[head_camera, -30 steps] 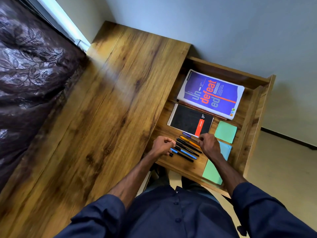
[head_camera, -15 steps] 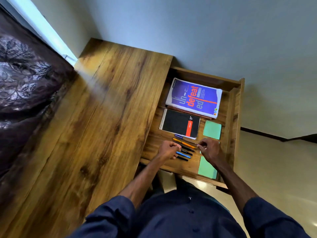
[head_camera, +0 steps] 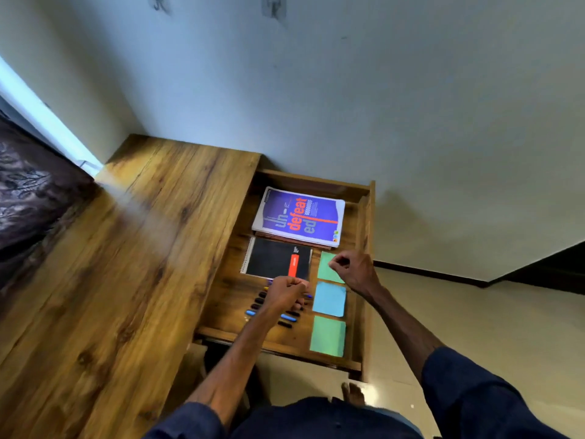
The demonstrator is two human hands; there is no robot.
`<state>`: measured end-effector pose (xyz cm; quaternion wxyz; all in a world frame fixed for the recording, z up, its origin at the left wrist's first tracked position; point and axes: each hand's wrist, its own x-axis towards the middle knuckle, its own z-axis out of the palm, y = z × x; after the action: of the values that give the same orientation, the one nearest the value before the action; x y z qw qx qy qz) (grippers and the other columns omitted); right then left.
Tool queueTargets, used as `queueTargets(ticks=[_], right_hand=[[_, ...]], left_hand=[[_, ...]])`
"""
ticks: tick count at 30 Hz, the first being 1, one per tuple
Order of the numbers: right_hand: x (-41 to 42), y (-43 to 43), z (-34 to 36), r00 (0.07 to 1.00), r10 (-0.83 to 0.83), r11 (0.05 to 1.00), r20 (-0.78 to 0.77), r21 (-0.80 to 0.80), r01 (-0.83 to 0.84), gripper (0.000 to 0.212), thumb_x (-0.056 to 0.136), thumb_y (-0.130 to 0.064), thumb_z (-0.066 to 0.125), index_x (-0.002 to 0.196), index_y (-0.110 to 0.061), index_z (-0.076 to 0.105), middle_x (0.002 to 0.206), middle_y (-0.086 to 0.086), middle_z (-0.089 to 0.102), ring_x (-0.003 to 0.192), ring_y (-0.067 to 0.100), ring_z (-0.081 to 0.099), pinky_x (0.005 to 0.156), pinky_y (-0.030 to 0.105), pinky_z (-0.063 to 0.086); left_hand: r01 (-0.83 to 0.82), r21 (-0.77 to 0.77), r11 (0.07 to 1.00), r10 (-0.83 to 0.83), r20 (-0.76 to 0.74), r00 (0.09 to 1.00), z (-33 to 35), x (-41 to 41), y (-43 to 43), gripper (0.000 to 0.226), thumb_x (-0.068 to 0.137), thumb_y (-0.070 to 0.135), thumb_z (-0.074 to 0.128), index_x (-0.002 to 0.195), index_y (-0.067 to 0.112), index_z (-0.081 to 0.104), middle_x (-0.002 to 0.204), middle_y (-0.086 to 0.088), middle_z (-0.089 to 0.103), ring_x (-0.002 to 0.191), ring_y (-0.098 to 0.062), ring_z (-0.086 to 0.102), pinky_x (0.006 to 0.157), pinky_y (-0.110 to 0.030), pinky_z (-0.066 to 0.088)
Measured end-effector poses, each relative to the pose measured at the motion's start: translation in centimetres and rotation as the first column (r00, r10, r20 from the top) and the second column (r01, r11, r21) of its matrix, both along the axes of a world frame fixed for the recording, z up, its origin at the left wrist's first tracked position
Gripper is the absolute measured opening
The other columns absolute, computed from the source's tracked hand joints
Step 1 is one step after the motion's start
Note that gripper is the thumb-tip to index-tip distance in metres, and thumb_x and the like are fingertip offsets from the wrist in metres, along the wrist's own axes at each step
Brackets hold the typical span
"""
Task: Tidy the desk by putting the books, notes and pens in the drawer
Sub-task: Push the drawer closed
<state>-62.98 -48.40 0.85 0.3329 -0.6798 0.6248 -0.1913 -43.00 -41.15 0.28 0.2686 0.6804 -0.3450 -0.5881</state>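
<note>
Head camera, looking down on a wooden desk [head_camera: 126, 264] with its drawer [head_camera: 367, 236] pulled open on the right side.

The left hand [head_camera: 286, 294] rests on a row of pens [head_camera: 286, 318] on the drawer floor. Its fingers are curled down over the middles of the pens. Whether they grip one or only press on the row, I cannot tell. Pen ends stick out on both sides of the knuckles, side by side, so this hand is probably squaring them into a neat row.

The right hand [head_camera: 351, 270] hovers just above the upper green note [head_camera: 323, 270]. Its fingers are curled in, with thumb against forefinger, and nothing shows between them. It looks like a hand that has let go of something small.

Beyond the left fingers lies a black spiral notebook [head_camera: 272, 259]. Beyond that, at the back of the drawer, lies a purple book [head_camera: 299, 217], with a thin reddish edge showing under it, perhaps a second book. The larger things sit at the back and the small ones near the front, probably for easy reach.

Just right of the left fingers lies a blue note [head_camera: 330, 299], and nearer the person a lower green note [head_camera: 328, 335]. The three notes form a column along the drawer's right side.

- Purple book: one.
- Notebook: one.
- Notes: three, two green and one blue.
- Pens: at least six. The hand hides part of the row, so the exact number is unclear.

All the task's things appear to be in the drawer. Closing it looks like the likely next step.
</note>
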Motion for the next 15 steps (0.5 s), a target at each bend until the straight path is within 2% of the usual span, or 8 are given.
queueTargets(ticks=[3,7,11,15], right_hand=[[-4.0,-0.7,0.6,0.999,0.037,0.999,0.015,-0.002,-0.037,0.013,0.085,-0.027,0.074,0.087,-0.015,0.079,0.084,-0.002,0.077,0.075,0.009,0.069,0.070,0.022,0.050],[-9.2,-0.4,1.7,0.996,0.086,0.996,0.018,0.011,-0.086,0.016,0.088,-0.028,0.071,0.088,-0.014,0.079,0.085,-0.002,0.077,0.075,0.010,0.068,0.068,0.022,0.049],[-13.7,0.7,2.4,0.993,0.116,0.993,-0.004,0.038,-0.115,0.019,0.089,-0.029,0.069,0.088,-0.014,0.080,0.085,0.000,0.077,0.075,0.011,0.070,0.073,0.032,0.058],[-15.8,1.1,2.6,0.990,0.138,0.987,-0.002,0.084,-0.138,0.020,0.091,-0.029,0.069,0.089,-0.012,0.079,0.085,0.002,0.077,0.074,0.013,0.071,0.075,0.037,0.060]], left_hand=[[-0.071,0.026,0.997,0.071,-0.028,0.997,0.1,-4.8,0.1,0.014,0.096,0.009,0.062,0.101,0.003,0.073,0.081,-0.009,0.071,0.052,-0.010,0.059,0.048,-0.021,0.049],[-0.077,0.052,0.996,0.081,-0.080,0.994,0.7,-11.8,1.0,0.016,0.092,0.015,0.070,0.102,0.003,0.073,0.091,-0.010,0.073,0.069,-0.020,0.064,0.058,-0.026,0.051],[-0.066,0.031,0.997,0.069,-0.091,0.993,1.9,-16.9,1.8,0.018,0.094,0.016,0.067,0.102,0.001,0.073,0.086,-0.013,0.069,0.067,-0.017,0.060,0.055,-0.026,0.051],[-0.062,0.001,0.998,0.062,-0.067,0.996,2.7,-19.5,2.1,0.014,0.095,0.018,0.067,0.101,0.007,0.073,0.082,-0.005,0.071,0.063,-0.012,0.061,0.052,-0.020,0.051]])
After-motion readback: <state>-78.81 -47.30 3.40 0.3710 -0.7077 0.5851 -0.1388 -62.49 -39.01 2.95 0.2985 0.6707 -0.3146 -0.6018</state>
